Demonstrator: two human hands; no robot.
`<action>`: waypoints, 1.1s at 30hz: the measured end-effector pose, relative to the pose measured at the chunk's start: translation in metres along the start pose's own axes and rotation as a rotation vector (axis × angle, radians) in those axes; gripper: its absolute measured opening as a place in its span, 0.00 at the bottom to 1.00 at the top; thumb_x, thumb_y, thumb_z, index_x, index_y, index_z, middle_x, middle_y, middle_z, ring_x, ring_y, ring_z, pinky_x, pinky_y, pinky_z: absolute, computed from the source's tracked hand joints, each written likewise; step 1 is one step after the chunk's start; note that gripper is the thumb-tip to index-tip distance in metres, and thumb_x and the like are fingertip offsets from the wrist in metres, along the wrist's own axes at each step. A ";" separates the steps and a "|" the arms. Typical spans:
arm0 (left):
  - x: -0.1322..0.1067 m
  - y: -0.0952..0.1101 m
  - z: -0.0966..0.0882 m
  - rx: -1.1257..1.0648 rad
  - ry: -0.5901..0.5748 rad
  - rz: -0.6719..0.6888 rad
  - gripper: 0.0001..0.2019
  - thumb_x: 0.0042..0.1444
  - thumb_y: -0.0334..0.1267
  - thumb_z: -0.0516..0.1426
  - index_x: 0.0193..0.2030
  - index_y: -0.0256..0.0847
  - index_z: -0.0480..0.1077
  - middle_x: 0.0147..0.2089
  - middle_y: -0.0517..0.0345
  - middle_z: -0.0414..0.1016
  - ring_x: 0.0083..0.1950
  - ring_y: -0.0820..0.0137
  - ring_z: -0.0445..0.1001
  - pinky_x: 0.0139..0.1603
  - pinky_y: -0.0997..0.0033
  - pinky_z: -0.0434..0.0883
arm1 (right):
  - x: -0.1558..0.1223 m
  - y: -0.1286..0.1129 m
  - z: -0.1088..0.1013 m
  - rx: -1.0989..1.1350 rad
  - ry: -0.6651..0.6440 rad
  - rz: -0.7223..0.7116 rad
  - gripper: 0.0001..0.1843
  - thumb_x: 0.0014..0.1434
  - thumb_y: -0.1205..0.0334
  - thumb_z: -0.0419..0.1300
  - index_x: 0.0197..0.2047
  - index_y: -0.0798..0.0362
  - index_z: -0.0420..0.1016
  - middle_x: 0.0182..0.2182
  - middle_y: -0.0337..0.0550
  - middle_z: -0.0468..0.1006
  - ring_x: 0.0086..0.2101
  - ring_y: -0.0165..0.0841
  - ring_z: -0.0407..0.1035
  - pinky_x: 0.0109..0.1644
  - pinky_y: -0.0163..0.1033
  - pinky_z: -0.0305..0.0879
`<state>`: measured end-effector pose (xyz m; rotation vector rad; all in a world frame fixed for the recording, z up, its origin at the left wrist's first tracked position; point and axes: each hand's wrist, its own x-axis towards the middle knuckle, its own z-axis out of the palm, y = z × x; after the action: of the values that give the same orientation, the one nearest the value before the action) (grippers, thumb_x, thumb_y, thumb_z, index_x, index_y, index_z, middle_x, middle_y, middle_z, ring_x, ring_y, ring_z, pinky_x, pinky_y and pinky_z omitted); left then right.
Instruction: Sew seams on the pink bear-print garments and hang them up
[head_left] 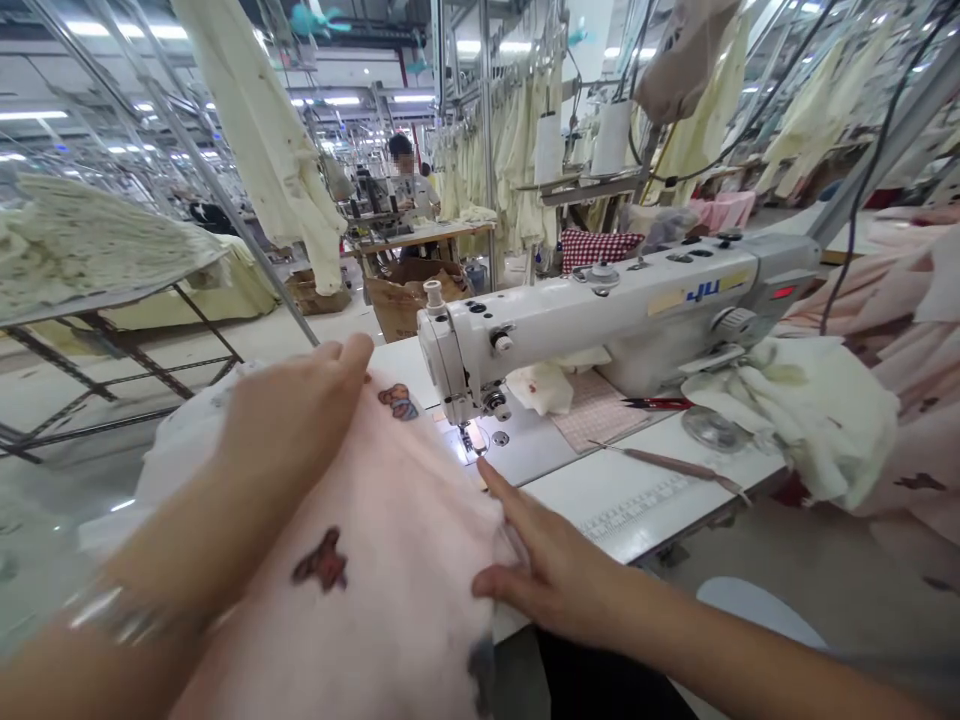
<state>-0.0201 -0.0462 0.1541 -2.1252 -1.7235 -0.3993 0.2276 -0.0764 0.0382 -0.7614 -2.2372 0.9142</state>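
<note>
A pale pink fabric piece [405,500] printed with small brown and blue bear figures spreads across the front of the sewing machine [600,310]. My left hand [300,400] is closed on its upper left part, with the fingertips turned away from view. At the right edge, my right hand [540,560] has the cloth between thumb and fingers. Its index finger stretches toward the lit presser foot [471,440], close beside it. The other fingers of that hand are hidden. Whether the cloth lies under the needle cannot be made out.
On the white machine table [637,520] lie red-handled thread snips [658,403], a brown-handled pointed tool [675,466] and a clear round dish [709,428]. Cream cloth [810,410] bunches at the right. Cream garments [262,130] hang ahead; a person [405,180] sits farther back.
</note>
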 end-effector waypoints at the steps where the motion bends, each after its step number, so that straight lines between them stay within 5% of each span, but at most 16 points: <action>1: 0.007 0.002 0.012 0.037 -0.047 -0.029 0.15 0.64 0.35 0.42 0.45 0.31 0.67 0.40 0.52 0.68 0.42 0.63 0.71 0.41 0.53 0.68 | 0.000 0.010 -0.001 -0.123 0.056 -0.010 0.38 0.56 0.58 0.62 0.64 0.56 0.49 0.51 0.55 0.69 0.49 0.44 0.63 0.49 0.48 0.62; 3: 0.012 0.010 0.038 0.041 -0.148 -0.054 0.09 0.59 0.31 0.48 0.41 0.33 0.68 0.39 0.47 0.69 0.41 0.56 0.71 0.40 0.51 0.67 | -0.001 0.027 -0.003 -0.277 0.078 -0.027 0.18 0.57 0.62 0.59 0.52 0.55 0.68 0.41 0.50 0.73 0.43 0.42 0.64 0.45 0.47 0.60; 5: 0.007 0.021 0.063 -0.081 -0.263 0.005 0.06 0.55 0.31 0.52 0.37 0.38 0.69 0.39 0.49 0.71 0.39 0.59 0.72 0.39 0.56 0.68 | -0.004 0.035 -0.005 -0.318 0.019 -0.038 0.06 0.60 0.64 0.56 0.39 0.53 0.74 0.31 0.44 0.74 0.35 0.36 0.65 0.39 0.41 0.58; 9: -0.015 0.040 0.098 -0.383 -0.423 0.185 0.04 0.53 0.33 0.56 0.34 0.48 0.70 0.34 0.63 0.72 0.38 0.67 0.71 0.39 0.66 0.67 | -0.005 0.033 0.004 -0.343 -0.112 -0.070 0.11 0.61 0.56 0.56 0.33 0.51 0.75 0.25 0.39 0.75 0.30 0.32 0.65 0.35 0.38 0.54; 13: -0.031 0.049 0.119 -0.525 -0.329 0.193 0.07 0.58 0.30 0.49 0.31 0.42 0.64 0.33 0.60 0.68 0.37 0.68 0.67 0.40 0.65 0.65 | 0.010 0.020 0.025 -0.405 -0.210 0.160 0.24 0.53 0.37 0.57 0.29 0.52 0.74 0.24 0.41 0.77 0.27 0.34 0.69 0.28 0.37 0.51; 16: -0.042 0.051 0.134 -0.580 -0.214 0.149 0.07 0.61 0.30 0.45 0.34 0.41 0.60 0.34 0.58 0.67 0.37 0.67 0.65 0.40 0.63 0.64 | 0.021 0.010 0.037 -0.400 -0.213 0.329 0.18 0.55 0.46 0.58 0.26 0.53 0.70 0.23 0.42 0.77 0.25 0.35 0.69 0.26 0.36 0.49; 19: -0.052 0.052 0.142 -0.635 -0.127 0.129 0.06 0.61 0.30 0.44 0.37 0.42 0.59 0.36 0.57 0.68 0.40 0.67 0.65 0.41 0.64 0.65 | 0.024 0.004 0.044 -0.120 -0.094 0.401 0.06 0.53 0.61 0.57 0.27 0.53 0.65 0.21 0.38 0.74 0.23 0.30 0.66 0.26 0.33 0.51; 21: -0.058 0.051 0.143 -0.673 -0.078 0.127 0.05 0.62 0.30 0.44 0.38 0.42 0.58 0.38 0.57 0.68 0.41 0.68 0.65 0.42 0.66 0.66 | 0.021 0.001 0.050 0.312 -0.043 0.481 0.07 0.52 0.60 0.57 0.29 0.52 0.61 0.20 0.35 0.71 0.21 0.27 0.64 0.25 0.31 0.53; 26: -0.063 0.051 0.139 -0.687 0.010 0.145 0.05 0.61 0.28 0.46 0.38 0.42 0.58 0.42 0.56 0.66 0.44 0.69 0.65 0.43 0.67 0.65 | 0.007 -0.005 0.068 1.436 0.116 0.826 0.33 0.36 0.44 0.67 0.40 0.50 0.57 0.16 0.29 0.68 0.13 0.24 0.57 0.17 0.28 0.52; 29: -0.064 0.052 0.137 -0.668 0.007 0.184 0.06 0.60 0.26 0.46 0.38 0.42 0.58 0.40 0.56 0.66 0.41 0.69 0.65 0.41 0.67 0.65 | -0.004 -0.006 0.070 1.624 0.124 0.942 0.33 0.33 0.46 0.70 0.37 0.58 0.65 0.17 0.32 0.69 0.14 0.20 0.57 0.20 0.28 0.55; 33: -0.067 0.054 0.135 -0.660 -0.036 0.239 0.07 0.60 0.26 0.45 0.37 0.42 0.59 0.34 0.58 0.65 0.35 0.70 0.63 0.35 0.68 0.63 | -0.019 -0.001 0.058 1.542 0.028 0.972 0.27 0.34 0.52 0.72 0.33 0.58 0.67 0.23 0.37 0.74 0.19 0.23 0.67 0.23 0.28 0.59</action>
<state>0.0170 -0.0529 -0.0013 -2.7612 -1.4533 -0.9686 0.1984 -0.1140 -0.0005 -0.9163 -0.4423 2.4539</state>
